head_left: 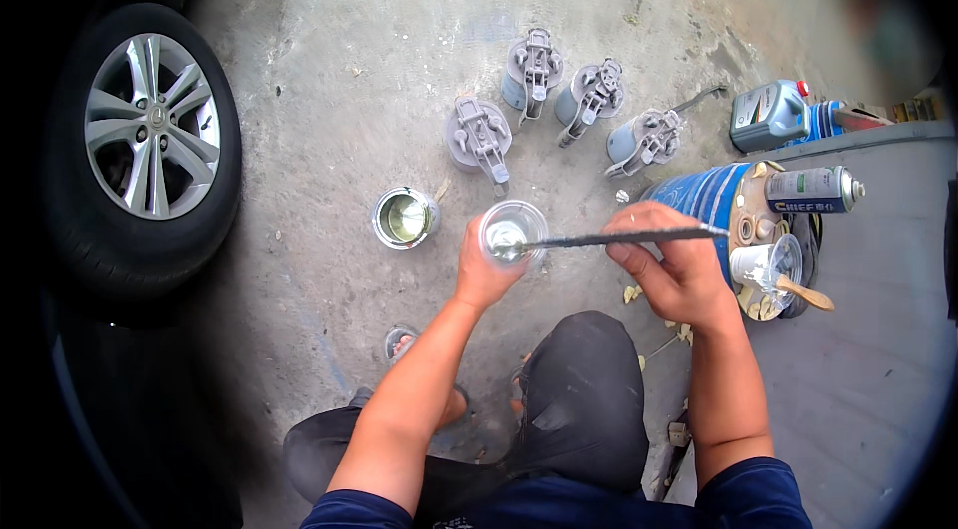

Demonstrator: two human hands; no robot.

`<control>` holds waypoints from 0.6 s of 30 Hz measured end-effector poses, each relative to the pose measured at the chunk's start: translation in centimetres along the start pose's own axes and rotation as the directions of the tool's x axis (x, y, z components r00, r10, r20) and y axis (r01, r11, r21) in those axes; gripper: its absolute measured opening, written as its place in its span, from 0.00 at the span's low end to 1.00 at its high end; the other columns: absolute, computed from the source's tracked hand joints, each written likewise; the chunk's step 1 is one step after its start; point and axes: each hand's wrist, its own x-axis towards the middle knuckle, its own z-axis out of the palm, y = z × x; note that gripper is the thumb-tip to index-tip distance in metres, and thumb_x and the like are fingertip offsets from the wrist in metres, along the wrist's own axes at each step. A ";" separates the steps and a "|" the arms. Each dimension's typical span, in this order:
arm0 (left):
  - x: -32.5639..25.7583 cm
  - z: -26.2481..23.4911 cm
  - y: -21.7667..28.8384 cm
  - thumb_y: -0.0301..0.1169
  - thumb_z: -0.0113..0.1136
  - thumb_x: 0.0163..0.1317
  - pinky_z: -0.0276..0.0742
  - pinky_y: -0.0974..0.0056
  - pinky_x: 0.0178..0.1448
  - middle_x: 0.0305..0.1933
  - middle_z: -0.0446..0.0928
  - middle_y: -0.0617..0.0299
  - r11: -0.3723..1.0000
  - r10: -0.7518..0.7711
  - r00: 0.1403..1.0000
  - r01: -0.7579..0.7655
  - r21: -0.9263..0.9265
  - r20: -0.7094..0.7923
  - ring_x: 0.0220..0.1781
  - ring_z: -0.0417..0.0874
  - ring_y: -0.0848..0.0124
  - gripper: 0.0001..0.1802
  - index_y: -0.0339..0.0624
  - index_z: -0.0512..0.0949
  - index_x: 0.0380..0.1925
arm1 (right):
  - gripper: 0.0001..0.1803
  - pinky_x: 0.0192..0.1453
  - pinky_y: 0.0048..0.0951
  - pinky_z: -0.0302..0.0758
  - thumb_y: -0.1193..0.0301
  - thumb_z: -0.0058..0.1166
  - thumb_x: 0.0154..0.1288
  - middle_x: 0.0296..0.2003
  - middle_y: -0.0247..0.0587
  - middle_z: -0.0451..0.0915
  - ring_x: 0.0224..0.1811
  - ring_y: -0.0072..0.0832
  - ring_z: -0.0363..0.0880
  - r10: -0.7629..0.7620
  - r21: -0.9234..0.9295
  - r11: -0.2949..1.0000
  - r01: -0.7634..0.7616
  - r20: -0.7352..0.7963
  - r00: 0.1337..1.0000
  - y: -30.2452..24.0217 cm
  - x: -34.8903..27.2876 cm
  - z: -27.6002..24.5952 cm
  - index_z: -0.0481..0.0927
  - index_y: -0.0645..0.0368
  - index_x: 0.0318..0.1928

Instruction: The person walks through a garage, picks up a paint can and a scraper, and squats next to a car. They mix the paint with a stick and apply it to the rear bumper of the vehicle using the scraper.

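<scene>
My left hand [481, 271] is wrapped round a clear plastic cup [495, 215] with some clear, shiny liquid at the bottom. Between the fingers and thumb of my right hand [684, 279] is a thin dark stick [609, 238], held nearly level. Its far end reaches over the rim into the cup; whether it touches the liquid, I cannot tell. On the floor, just left of the cup, stands an open metal can [401, 219] of pale yellowish liquid.
Several grey paint-coated pots with levers and clamps [480, 135] stand on the concrete beyond the cup. At right, a blue drum [699, 192] bears a spray can [813, 190], a white-smeared cup [753, 266] and a wooden-handled brush [804, 293]. A jug [768, 117] stands behind; a car wheel [150, 130] is left.
</scene>
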 end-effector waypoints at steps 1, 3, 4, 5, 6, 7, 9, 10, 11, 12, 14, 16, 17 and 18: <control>0.2 0.0 0.6 0.31 0.75 0.40 0.71 0.59 0.59 0.52 0.74 0.52 1.000 0.006 1.000 -0.006 -0.010 -0.020 0.55 0.76 0.59 0.40 0.39 0.66 0.55 | 0.13 0.40 0.37 0.77 0.84 0.56 0.49 0.33 0.45 0.79 0.35 0.45 0.80 -0.062 -0.054 0.997 0.060 -0.033 0.998 -0.4 0.6 -0.3 0.78 0.62 0.38; 0.8 -0.3 2.4 0.30 0.75 0.39 0.71 0.58 0.59 0.52 0.72 0.53 0.993 0.011 1.000 -0.014 -0.116 -0.026 0.55 0.75 0.57 0.39 0.40 0.67 0.54 | 0.11 0.39 0.36 0.77 0.83 0.57 0.51 0.33 0.45 0.80 0.34 0.43 0.80 -0.169 -0.054 0.984 0.169 0.006 0.986 -2.2 1.5 0.5 0.79 0.62 0.37; 1.1 -0.5 3.1 0.30 0.75 0.38 0.71 0.58 0.59 0.52 0.72 0.53 0.986 0.013 0.999 -0.018 -0.166 -0.031 0.56 0.74 0.56 0.39 0.40 0.68 0.53 | 0.10 0.38 0.35 0.77 0.83 0.57 0.53 0.33 0.45 0.80 0.34 0.43 0.80 -0.224 -0.052 0.973 0.225 0.026 0.974 -2.9 1.8 0.6 0.79 0.62 0.37; 1.2 -0.9 3.3 0.30 0.75 0.40 0.71 0.58 0.60 0.53 0.71 0.53 0.978 -0.025 0.999 0.020 -0.210 -0.025 0.57 0.74 0.56 0.39 0.40 0.67 0.55 | 0.07 0.38 0.34 0.77 0.81 0.58 0.56 0.32 0.45 0.80 0.33 0.40 0.81 -0.243 -0.088 0.965 0.247 0.050 0.969 -3.8 1.7 0.2 0.79 0.62 0.37; 1.1 -1.6 3.5 0.31 0.75 0.40 0.70 0.57 0.60 0.53 0.71 0.53 0.990 0.025 0.999 -0.027 -0.135 -0.023 0.57 0.74 0.56 0.40 0.40 0.67 0.55 | 0.07 0.38 0.34 0.77 0.81 0.58 0.56 0.32 0.45 0.80 0.33 0.39 0.81 -0.229 -0.052 0.972 0.231 0.033 0.973 -4.2 1.5 -0.6 0.79 0.62 0.37; 0.9 -2.4 3.7 0.31 0.75 0.40 0.70 0.57 0.60 0.53 0.71 0.53 0.996 0.073 0.997 -0.074 -0.058 -0.019 0.57 0.73 0.56 0.40 0.40 0.66 0.55 | 0.08 0.38 0.34 0.77 0.81 0.58 0.56 0.31 0.44 0.80 0.33 0.39 0.81 -0.215 -0.015 0.976 0.216 0.018 0.976 -4.2 1.1 -1.9 0.79 0.62 0.37; 0.9 -3.4 4.9 0.32 0.75 0.40 0.70 0.58 0.61 0.54 0.71 0.53 0.993 0.121 0.993 -0.121 0.002 0.008 0.58 0.73 0.56 0.41 0.40 0.66 0.56 | 0.08 0.37 0.34 0.77 0.82 0.58 0.55 0.31 0.44 0.79 0.33 0.38 0.81 -0.116 -0.022 0.993 0.115 -0.069 0.991 -5.2 0.8 -3.8 0.79 0.63 0.37; 0.9 -3.9 5.4 0.32 0.75 0.40 0.70 0.58 0.61 0.54 0.71 0.53 0.991 0.132 0.991 -0.132 -0.009 0.013 0.58 0.73 0.56 0.40 0.41 0.66 0.56 | 0.08 0.36 0.34 0.76 0.82 0.58 0.55 0.31 0.45 0.79 0.32 0.39 0.81 -0.092 -0.064 0.994 0.089 -0.045 0.995 -5.4 1.5 -4.3 0.80 0.63 0.37; 1.1 -4.4 6.2 0.31 0.75 0.40 0.70 0.58 0.61 0.54 0.71 0.53 0.988 0.151 0.988 -0.150 -0.023 0.024 0.58 0.73 0.56 0.40 0.41 0.66 0.56 | 0.08 0.36 0.35 0.76 0.82 0.58 0.54 0.31 0.45 0.79 0.32 0.40 0.80 -0.167 -0.046 0.985 0.165 -0.053 0.985 -6.2 1.9 -3.5 0.79 0.62 0.37; 1.5 -4.9 7.1 0.31 0.75 0.40 0.70 0.58 0.60 0.54 0.71 0.53 0.986 0.167 0.985 -0.166 -0.034 0.031 0.58 0.73 0.56 0.40 0.41 0.66 0.56 | 0.08 0.37 0.36 0.76 0.81 0.58 0.54 0.31 0.45 0.79 0.32 0.41 0.80 -0.245 -0.027 0.969 0.244 -0.059 0.968 -6.8 2.6 -2.3 0.79 0.62 0.36; 1.2 -6.5 8.3 0.31 0.74 0.39 0.71 0.57 0.60 0.54 0.72 0.53 0.996 0.088 0.993 -0.088 0.005 0.084 0.57 0.75 0.57 0.41 0.41 0.66 0.56 | 0.10 0.38 0.37 0.77 0.83 0.58 0.50 0.31 0.46 0.79 0.34 0.44 0.80 -0.325 -0.034 0.944 0.329 0.097 0.941 -9.1 2.6 -1.9 0.78 0.63 0.36; 0.8 -8.4 8.5 0.31 0.74 0.38 0.71 0.57 0.60 0.55 0.72 0.53 0.997 0.080 0.987 -0.081 0.002 0.138 0.57 0.75 0.57 0.41 0.42 0.66 0.57 | 0.09 0.38 0.37 0.77 0.82 0.59 0.52 0.31 0.46 0.80 0.34 0.42 0.80 -0.331 0.066 0.943 0.326 0.096 0.939 -9.2 1.9 -4.0 0.79 0.63 0.36; 0.8 -8.8 9.3 0.30 0.74 0.38 0.71 0.58 0.61 0.55 0.73 0.53 0.997 0.081 0.986 -0.080 -0.013 0.145 0.58 0.75 0.57 0.42 0.43 0.66 0.57 | 0.08 0.37 0.35 0.76 0.82 0.58 0.54 0.31 0.46 0.80 0.34 0.39 0.81 -0.260 0.114 0.959 0.260 -0.008 0.965 -9.1 1.6 -4.9 0.79 0.63 0.36; 1.1 -9.4 9.9 0.30 0.73 0.38 0.71 0.58 0.61 0.54 0.73 0.53 0.996 0.092 0.985 -0.092 -0.010 0.148 0.58 0.75 0.58 0.42 0.43 0.66 0.57 | 0.09 0.43 0.33 0.76 0.83 0.58 0.54 0.35 0.43 0.81 0.38 0.35 0.80 -0.128 0.093 0.987 0.132 -0.053 0.990 -9.4 1.3 -6.0 0.79 0.65 0.38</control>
